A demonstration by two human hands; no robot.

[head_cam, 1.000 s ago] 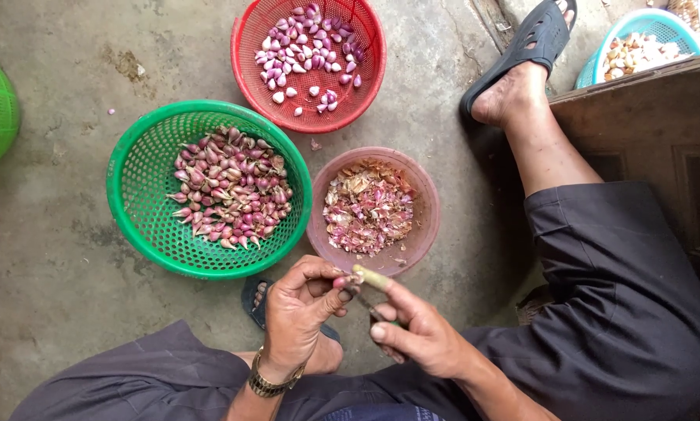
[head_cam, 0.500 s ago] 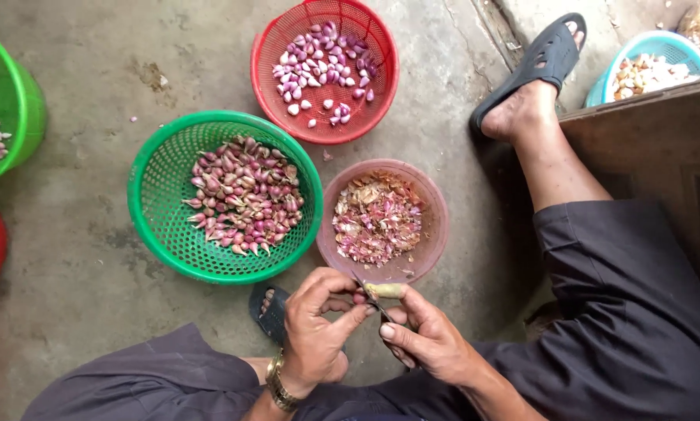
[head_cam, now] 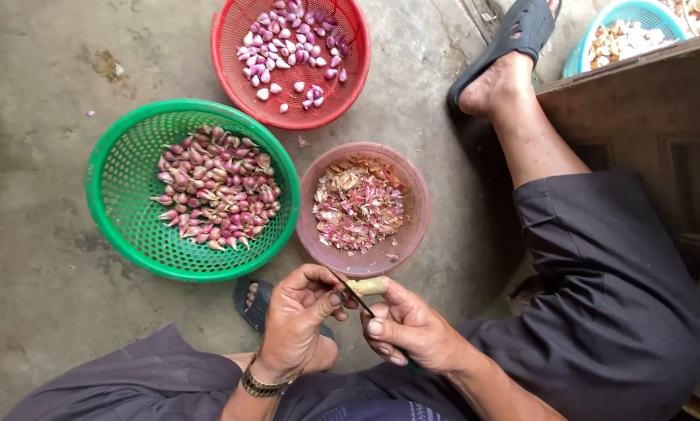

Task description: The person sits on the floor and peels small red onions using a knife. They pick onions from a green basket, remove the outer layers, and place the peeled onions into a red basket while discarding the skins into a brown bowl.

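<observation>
My left hand (head_cam: pixel 297 316) pinches a small shallot (head_cam: pixel 347 295) between thumb and fingers, just below the pink bowl. My right hand (head_cam: pixel 412 327) grips a small knife (head_cam: pixel 353 293) with a pale handle, its thin blade laid against the shallot. The pink bowl (head_cam: pixel 412 242) holds a heap of papery peels. A green basket (head_cam: pixel 124 234) to the left holds unpeeled shallots with dark skins. Farther away, a red basket (head_cam: pixel 350 86) holds peeled, pale purple shallots.
The floor is bare concrete. My right leg in dark trousers stretches to the right, its foot in a black sandal (head_cam: pixel 514 39). My other sandal (head_cam: pixel 255 302) shows under my left hand. A teal basket (head_cam: pixel 599 23) and a wooden stand (head_cam: pixel 646 109) are at the top right.
The view has shifted, so the baskets sit a little further right and lower. Both hands stay together below the pink bowl, with the knife blade now against the shallot.
</observation>
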